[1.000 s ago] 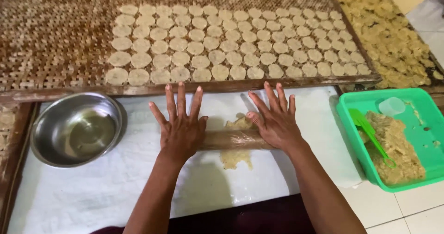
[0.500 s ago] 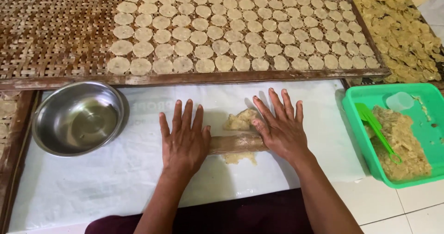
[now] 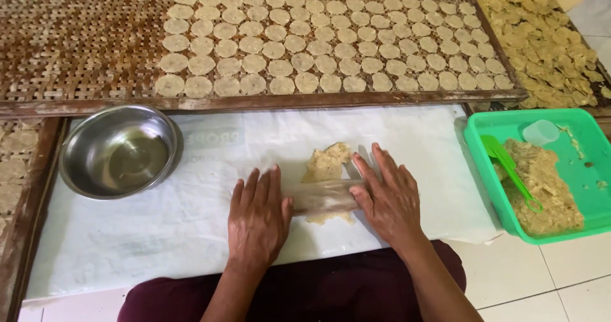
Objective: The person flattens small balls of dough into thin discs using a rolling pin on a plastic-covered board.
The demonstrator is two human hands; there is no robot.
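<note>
Soft even daylight, faint shadows, glare inside steel bowl (image 3: pixel 119 151), slight overall softness.

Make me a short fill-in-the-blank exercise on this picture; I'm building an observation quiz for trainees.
1. Both hands, left hand and right hand, press flat on a clear ____ lying across the dough.
2. The green scoop lies in the ____ tub.
3. The metal bowl sits to the person's ____.
4. The round dough discs lie in rows on a woven ____.

Missing words: roller; green; left; tray
</note>
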